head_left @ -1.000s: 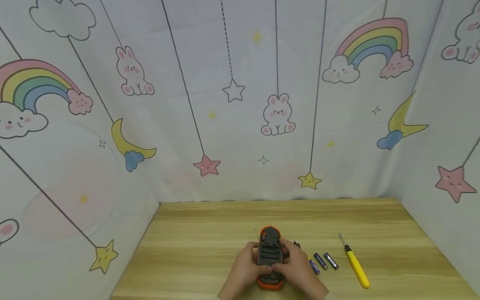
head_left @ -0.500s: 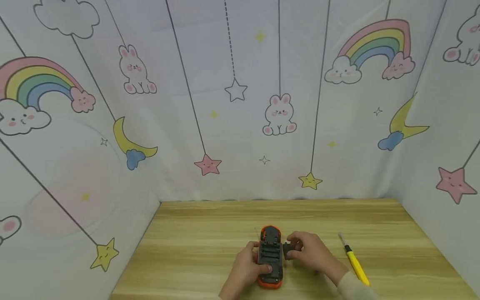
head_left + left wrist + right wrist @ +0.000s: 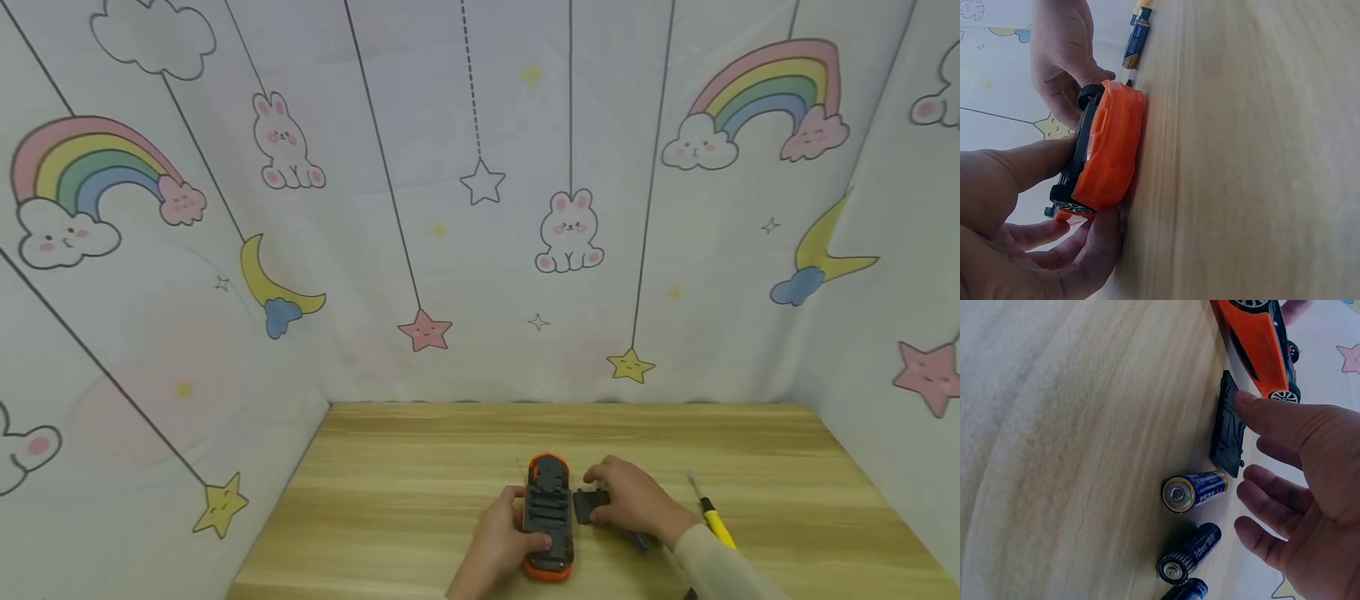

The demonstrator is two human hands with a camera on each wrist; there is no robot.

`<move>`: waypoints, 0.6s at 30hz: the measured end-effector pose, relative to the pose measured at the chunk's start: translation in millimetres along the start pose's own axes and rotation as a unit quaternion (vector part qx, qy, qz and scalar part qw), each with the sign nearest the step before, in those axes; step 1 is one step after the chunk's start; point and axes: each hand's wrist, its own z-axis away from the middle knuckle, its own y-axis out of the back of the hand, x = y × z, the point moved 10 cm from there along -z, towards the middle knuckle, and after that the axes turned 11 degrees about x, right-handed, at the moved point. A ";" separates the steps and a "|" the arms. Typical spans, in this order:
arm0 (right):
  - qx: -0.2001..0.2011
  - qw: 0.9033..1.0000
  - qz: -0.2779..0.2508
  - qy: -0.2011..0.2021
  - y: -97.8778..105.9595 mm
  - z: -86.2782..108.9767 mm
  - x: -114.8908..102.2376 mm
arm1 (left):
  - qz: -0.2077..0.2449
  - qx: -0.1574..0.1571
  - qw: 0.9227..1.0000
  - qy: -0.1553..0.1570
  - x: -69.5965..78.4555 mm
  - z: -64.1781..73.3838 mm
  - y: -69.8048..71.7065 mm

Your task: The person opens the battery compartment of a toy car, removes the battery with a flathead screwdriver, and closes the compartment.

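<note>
An orange toy car lies upside down on the table, its black underside and open slotted battery compartment facing up. My left hand grips it, thumb on the underside and fingers along the orange side. Beside the car, a thin black battery cover lies flat. Over this cover is my right hand, thumb tip right at its edge and fingers loosely spread. In the right wrist view, a blue battery lies close to the cover, below the relaxed fingers.
Two more batteries, one dark and one partly cut off, lie in a row beyond the first. A screwdriver with a yellow handle lies at the right, partly behind the sleeve. Printed cloth walls enclose the table.
My right hand has left the car and moved right to the battery cover, its fingers loosening there over the last half second. My left hand keeps its grip on the car.
</note>
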 end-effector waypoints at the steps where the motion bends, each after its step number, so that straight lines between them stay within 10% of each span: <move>1: -0.003 1.000 0.003 -0.002 -0.9 -0.5 1.0 | 0.002 -0.001 1.000 0.001 0.0 -0.1 -0.3; 18: -0.002 0.999 -0.028 -0.038 -3.2 -7.6 18.1 | 0.000 -0.001 1.000 0.005 -1.8 -2.1 -1.7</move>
